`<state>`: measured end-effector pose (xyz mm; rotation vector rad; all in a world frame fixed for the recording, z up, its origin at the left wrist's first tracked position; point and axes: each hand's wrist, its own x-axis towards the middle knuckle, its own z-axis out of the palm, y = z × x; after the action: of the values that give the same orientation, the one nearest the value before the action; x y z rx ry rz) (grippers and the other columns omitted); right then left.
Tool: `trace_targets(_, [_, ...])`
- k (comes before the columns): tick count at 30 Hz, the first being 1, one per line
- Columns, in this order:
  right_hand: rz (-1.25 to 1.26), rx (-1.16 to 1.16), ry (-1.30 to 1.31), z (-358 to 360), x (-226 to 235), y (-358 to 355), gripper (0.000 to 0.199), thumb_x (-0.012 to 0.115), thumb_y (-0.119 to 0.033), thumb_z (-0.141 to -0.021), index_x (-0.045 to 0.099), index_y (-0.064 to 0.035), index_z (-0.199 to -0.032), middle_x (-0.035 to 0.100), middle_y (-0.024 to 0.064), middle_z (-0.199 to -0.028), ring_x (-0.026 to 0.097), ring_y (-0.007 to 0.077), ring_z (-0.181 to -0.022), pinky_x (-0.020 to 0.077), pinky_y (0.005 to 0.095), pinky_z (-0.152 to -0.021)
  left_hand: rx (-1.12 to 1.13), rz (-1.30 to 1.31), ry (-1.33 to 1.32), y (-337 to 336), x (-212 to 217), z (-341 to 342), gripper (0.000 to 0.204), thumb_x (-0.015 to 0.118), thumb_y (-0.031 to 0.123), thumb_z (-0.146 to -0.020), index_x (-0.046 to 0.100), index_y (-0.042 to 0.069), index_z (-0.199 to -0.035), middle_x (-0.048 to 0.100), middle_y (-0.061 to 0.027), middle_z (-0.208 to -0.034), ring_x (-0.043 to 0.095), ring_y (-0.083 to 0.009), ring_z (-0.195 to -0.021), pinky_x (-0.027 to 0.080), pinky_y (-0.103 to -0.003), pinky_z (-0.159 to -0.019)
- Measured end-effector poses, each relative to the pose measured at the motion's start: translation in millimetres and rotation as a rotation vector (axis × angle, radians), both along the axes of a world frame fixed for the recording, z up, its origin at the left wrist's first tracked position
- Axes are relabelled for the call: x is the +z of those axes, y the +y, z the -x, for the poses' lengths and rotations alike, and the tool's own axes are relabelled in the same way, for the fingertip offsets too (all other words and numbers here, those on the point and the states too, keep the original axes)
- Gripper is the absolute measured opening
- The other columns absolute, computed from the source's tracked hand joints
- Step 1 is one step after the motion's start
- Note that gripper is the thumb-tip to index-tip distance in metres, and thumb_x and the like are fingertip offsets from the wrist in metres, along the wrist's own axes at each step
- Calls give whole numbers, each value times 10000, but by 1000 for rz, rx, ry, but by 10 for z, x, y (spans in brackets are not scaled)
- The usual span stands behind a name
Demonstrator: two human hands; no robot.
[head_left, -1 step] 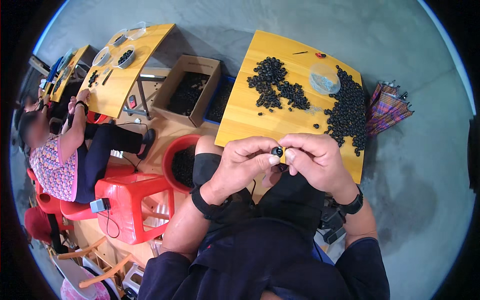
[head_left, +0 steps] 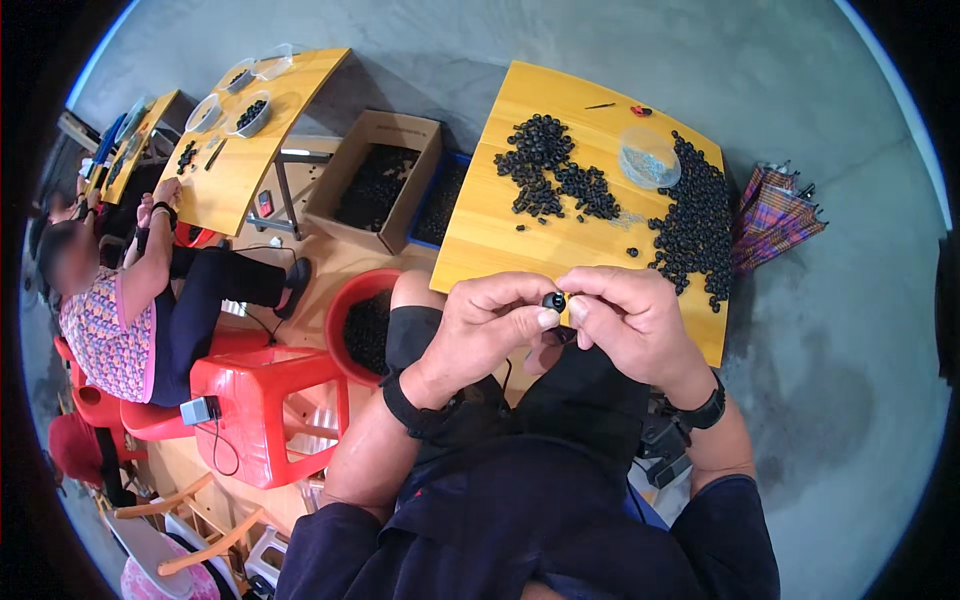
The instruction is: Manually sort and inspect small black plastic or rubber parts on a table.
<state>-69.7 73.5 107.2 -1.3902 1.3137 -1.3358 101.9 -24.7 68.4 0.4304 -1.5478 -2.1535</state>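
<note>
Just past the near edge of the yellow table (head_left: 475,240), my left hand (head_left: 480,325) pinches a small round black part (head_left: 554,301) between thumb and forefinger. A dark hollow shows in its end. My right hand (head_left: 640,325) is closed beside it, thumb and forefinger pressed together right at the part; whatever lies between those fingertips is too small to make out. On the tabletop are a heap of small black parts (head_left: 540,145) and, along the right side, a broad spread of black parts (head_left: 695,220). A clear round tub (head_left: 650,158) with small shiny pieces stands between them.
A dark thin tool (head_left: 601,105) and a small red item (head_left: 641,110) lie at the far edge. A plaid umbrella (head_left: 775,215) leans at the right. To the left are a red bucket (head_left: 335,325), a cardboard box (head_left: 320,200), a red stool (head_left: 275,370) and a seated person (head_left: 120,310).
The small black part looks slightly turned between my fingers. Both hands hold the same place.
</note>
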Motion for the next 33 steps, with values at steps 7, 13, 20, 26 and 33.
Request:
trace_targets(7, [128, -68, 157, -55, -12, 62, 110, 573, 4, -873, 635, 25, -963, 624, 100, -764, 611, 125, -567, 492, 241, -462, 29, -24, -45, 79, 82, 29, 130, 606, 42, -905, 643, -39, -999, 639, -21, -828, 565, -49, -651, 469, -201, -584])
trace_targets(13, [240, -141, 318, -38, -74, 142, 96, 610, 26, -834, 636, 6, -924, 599, 88, -703, 576, 133, -564, 430, 251, -491, -20, -73, -44, 127, 95, 63, 114, 613, 28, -895, 644, -35, -984, 635, -30, -814, 577, -65, -612, 474, -204, -537])
trace_targets(20, [48, -220, -36, -92, -123, 264, 64, 611, 30, -846, 622, 28, -909, 584, 42, -711, 580, 100, -567, 452, 225, -497, 26, -145, -56, 157, 69, 66, 122, 613, 22, -892, 634, -32, -999, 623, -36, -757, 587, -85, -615, 487, -227, -538])
trace_targets(26, [3, -154, 0, 51, -82, 287, 94, 571, 37, -870, 609, 73, -948, 585, 85, -778, 626, 121, -606, 503, 229, -524, -73, -157, 61, 90, 26, 70, 199, 633, 55, -879, 614, -18, -1063, 678, -141, -928, 630, -135, -672, 539, -253, -608])
trace_targets(33, [-76, -141, -197, 48, 103, 244, 114, 556, 15, -888, 620, 71, -965, 610, 81, -794, 621, 102, -622, 524, 233, -547, -24, -245, 45, 119, -5, 101, 144, 608, 80, -908, 623, -23, -1008, 632, -60, -748, 601, -118, -637, 494, -249, -555])
